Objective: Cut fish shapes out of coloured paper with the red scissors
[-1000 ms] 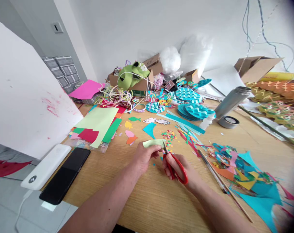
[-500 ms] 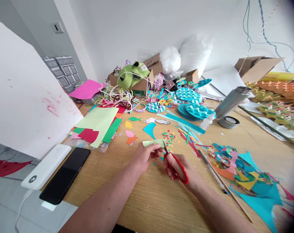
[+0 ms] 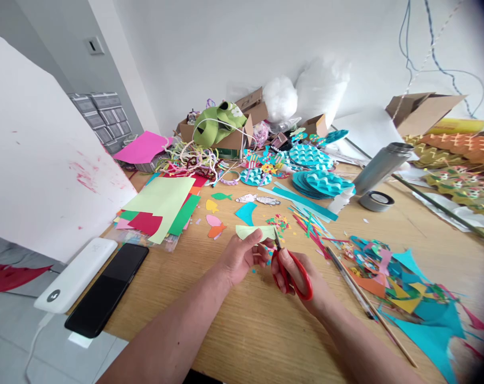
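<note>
Between the thumb and fingers of my left hand (image 3: 242,255) is a strip of pale green paper (image 3: 248,231), held just above the table. My right hand (image 3: 300,272) grips a pair of red-handled scissors (image 3: 308,288), whose blades point up at the paper's right end. Whether the blades are parted there is too small to tell. Beyond my hands lie a blue paper piece (image 3: 247,214), a green paper fish (image 3: 222,196), a yellow paper fish (image 3: 212,206) and an orange paper fish (image 3: 217,230). Tiny coloured paper bits (image 3: 279,222) are scattered close to the scissors.
Coloured paper sheets (image 3: 162,197) are stacked at left, near a black phone (image 3: 108,288) and a white power bank (image 3: 76,272). To the right are paper scraps (image 3: 410,293), a wooden stick (image 3: 389,330) and a steel flask (image 3: 381,166). Wavy blue discs (image 3: 322,184) stand behind.
The pale green strip has turned a little, showing more of its face. My right hand and the scissors have shifted slightly right, with the blades still at the strip's right end.
</note>
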Action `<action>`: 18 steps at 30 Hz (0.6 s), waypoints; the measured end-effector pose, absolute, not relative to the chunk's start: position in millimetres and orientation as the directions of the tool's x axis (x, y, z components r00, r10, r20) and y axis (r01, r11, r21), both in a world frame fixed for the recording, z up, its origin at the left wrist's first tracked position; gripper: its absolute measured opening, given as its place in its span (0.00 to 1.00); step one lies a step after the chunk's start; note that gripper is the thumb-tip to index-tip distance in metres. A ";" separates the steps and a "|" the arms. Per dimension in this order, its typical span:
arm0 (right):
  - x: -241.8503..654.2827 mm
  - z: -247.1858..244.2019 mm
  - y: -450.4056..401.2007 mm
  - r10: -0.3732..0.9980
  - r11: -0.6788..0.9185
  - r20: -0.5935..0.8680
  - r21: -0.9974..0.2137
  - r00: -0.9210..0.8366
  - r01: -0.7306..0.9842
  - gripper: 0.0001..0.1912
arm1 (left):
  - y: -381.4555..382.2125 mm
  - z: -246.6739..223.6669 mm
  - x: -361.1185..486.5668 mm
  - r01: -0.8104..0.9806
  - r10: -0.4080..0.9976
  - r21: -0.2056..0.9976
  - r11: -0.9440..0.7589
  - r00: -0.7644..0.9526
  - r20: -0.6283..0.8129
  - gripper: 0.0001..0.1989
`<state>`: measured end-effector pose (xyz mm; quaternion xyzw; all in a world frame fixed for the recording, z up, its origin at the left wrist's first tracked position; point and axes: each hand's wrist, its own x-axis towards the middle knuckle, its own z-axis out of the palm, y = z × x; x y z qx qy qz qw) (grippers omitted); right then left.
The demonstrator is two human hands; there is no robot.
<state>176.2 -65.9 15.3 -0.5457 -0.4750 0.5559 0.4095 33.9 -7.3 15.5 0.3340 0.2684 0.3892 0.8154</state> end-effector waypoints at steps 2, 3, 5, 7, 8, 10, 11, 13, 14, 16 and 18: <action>176.0 16.3 -65.8 0.975 -0.209 -0.213 -0.976 -0.064 0.063 0.32 | -8.3 16.7 33.9 -0.447 0.808 0.769 0.458 0.569 -0.151 0.27; 175.7 17.7 -65.8 0.975 -0.209 -0.213 -0.976 -0.059 0.068 0.32 | -9.0 17.9 34.1 -0.440 0.807 0.778 0.449 0.573 -0.142 0.26; 174.7 21.3 -66.1 0.975 -0.210 -0.215 -0.974 -0.054 0.090 0.32 | -10.9 21.0 35.0 -0.426 0.818 0.797 0.429 0.557 -0.142 0.22; 173.2 23.8 -66.7 0.975 -0.205 -0.213 -0.971 -0.060 0.123 0.32 | -12.9 23.7 36.5 -0.411 0.842 0.814 0.411 0.513 -0.167 0.19; 172.5 24.1 -67.1 0.976 -0.198 -0.209 -0.970 -0.065 0.137 0.32 | -13.7 24.7 37.4 -0.406 0.857 0.820 0.402 0.483 -0.181 0.17; 171.0 22.5 -68.0 0.978 -0.180 -0.194 -0.971 -0.077 0.160 0.31 | -14.7 25.3 39.0 -0.406 0.881 0.829 0.386 0.428 -0.201 0.16; 170.4 21.0 -68.3 0.979 -0.173 -0.188 -0.971 -0.081 0.166 0.31 | -14.9 25.2 39.7 -0.406 0.891 0.832 0.378 0.405 -0.207 0.15; 169.6 18.1 -68.9 0.979 -0.167 -0.183 -0.971 -0.089 0.170 0.29 | -14.7 24.1 40.8 -0.406 0.904 0.838 0.365 0.370 -0.215 0.14; 169.3 17.3 -69.1 0.979 -0.166 -0.183 -0.971 -0.094 0.171 0.28 | -14.4 23.5 41.2 -0.405 0.908 0.840 0.361 0.358 -0.218 0.13; 168.7 18.1 -69.5 0.977 -0.168 -0.187 -0.971 -0.102 0.168 0.28 | -13.8 22.4 41.6 -0.401 0.913 0.844 0.356 0.343 -0.222 0.12; 168.2 21.6 -69.7 0.975 -0.170 -0.190 -0.971 -0.112 0.166 0.27 | -13.3 22.0 41.6 -0.394 0.914 0.849 0.353 0.339 -0.223 0.11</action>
